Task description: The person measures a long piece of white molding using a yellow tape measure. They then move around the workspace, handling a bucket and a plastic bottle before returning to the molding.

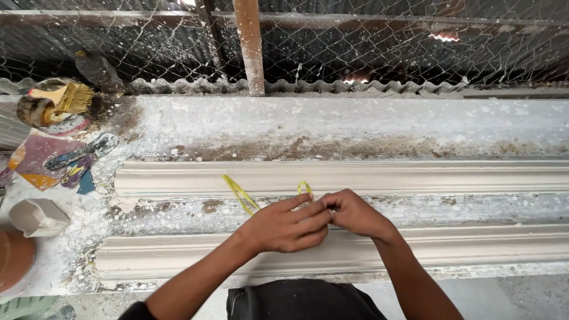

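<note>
Up at the far left we see a brush (70, 98) lying across a tin (37, 109), with scissors (83, 155) just below on a painted board (37, 160). A white cup (37, 217) sits beside what may be a clay pot (13, 261). Wire mesh (379, 47) runs behind a rusty post (250, 47).
</note>
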